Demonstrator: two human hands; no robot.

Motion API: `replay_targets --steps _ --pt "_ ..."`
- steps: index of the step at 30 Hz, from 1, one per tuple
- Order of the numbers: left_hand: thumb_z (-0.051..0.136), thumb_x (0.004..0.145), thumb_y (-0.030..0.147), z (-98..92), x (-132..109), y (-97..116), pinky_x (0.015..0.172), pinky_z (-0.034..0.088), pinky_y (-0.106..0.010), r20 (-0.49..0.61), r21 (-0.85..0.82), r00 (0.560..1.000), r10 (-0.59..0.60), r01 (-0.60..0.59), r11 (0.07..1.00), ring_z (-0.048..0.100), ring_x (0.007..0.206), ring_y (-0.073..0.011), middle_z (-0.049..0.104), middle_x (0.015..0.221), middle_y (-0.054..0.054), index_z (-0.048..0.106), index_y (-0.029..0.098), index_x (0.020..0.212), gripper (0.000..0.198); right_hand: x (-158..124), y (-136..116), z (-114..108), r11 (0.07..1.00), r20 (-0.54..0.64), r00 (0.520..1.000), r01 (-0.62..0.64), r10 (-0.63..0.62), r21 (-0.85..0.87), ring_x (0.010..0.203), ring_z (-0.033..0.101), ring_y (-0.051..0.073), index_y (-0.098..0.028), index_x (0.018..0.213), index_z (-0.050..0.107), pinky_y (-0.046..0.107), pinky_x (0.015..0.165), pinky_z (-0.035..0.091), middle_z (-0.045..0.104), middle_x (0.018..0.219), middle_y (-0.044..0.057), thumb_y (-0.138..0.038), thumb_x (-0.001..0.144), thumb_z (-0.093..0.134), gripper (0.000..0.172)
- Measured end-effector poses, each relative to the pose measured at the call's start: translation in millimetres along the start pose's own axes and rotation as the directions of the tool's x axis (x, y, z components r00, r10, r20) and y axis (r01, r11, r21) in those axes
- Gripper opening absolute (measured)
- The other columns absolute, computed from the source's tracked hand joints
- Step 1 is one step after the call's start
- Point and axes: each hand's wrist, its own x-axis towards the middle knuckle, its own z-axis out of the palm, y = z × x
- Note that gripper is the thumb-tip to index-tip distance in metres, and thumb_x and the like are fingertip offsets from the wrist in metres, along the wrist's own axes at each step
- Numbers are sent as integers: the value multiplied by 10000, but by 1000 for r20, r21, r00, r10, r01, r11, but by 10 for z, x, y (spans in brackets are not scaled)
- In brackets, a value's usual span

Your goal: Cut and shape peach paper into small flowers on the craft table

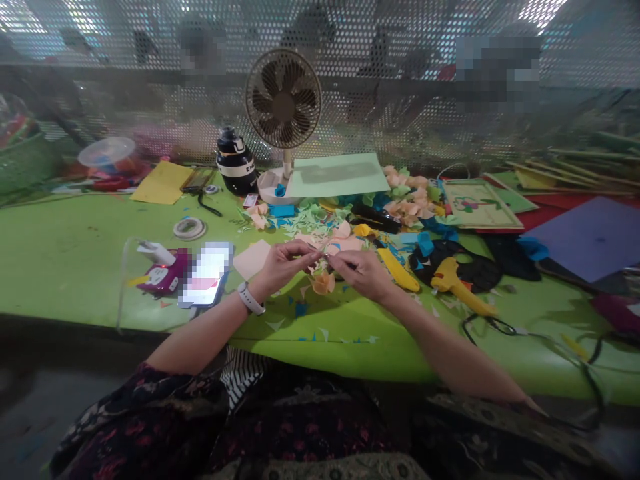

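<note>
My left hand (289,267), with a white band on its wrist, is closed in a pinch over the paper scraps. My right hand (361,272) is closed too, its fingertips meeting those of the left. What they pinch between them is too small to make out. Just below the fingertips shows a peach paper flower (324,283); whether a hand touches it I cannot tell. A flat peach paper piece (254,259) lies beside my left hand. Beyond the hands are more peach paper (345,241) and green paper cuttings (310,223).
At the left lie a phone (206,273), a purple charger-like block (165,273) and a tape roll (190,229). A fan (283,105) and black bottle (236,167) stand behind. On the right are a yellow glue gun (463,287), its cable, and a purple sheet (590,237).
</note>
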Motion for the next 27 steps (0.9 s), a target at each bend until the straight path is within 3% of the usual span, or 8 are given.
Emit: replay_targets --steps 5,11,20,27 --pt "800 751 430 10 -6 -2 516 512 -211 -4 -3 1000 28 -28 1000 589 578 -89 680 740 -36 741 156 738 281 -7 -10 7 999 23 1000 -7 6 46 506 335 109 -205 531 419 274 510 254 374 514 -19 -588 924 427 549" --pt "804 747 438 27 -13 -13 554 514 -223 -31 18 999 44 -44 999 593 620 -101 670 723 -31 736 160 726 287 -10 39 12 988 102 993 -74 60 134 528 386 112 -188 597 558 256 516 291 451 542 -12 -637 904 440 557" --pt "828 720 420 44 -31 -5 571 514 -235 -77 -53 997 -3 -1 999 589 591 -93 671 728 -15 724 177 700 265 -10 23 -36 994 192 981 -39 20 98 617 493 145 -179 710 616 272 597 347 559 641 15 -433 921 401 395" --pt "832 720 420 48 -36 -34 579 511 -242 -54 -98 998 -24 19 995 593 596 -89 680 748 -9 741 187 762 254 -16 49 -58 990 253 965 -103 76 94 657 542 165 -174 785 712 286 634 379 643 701 36 -430 944 373 454"
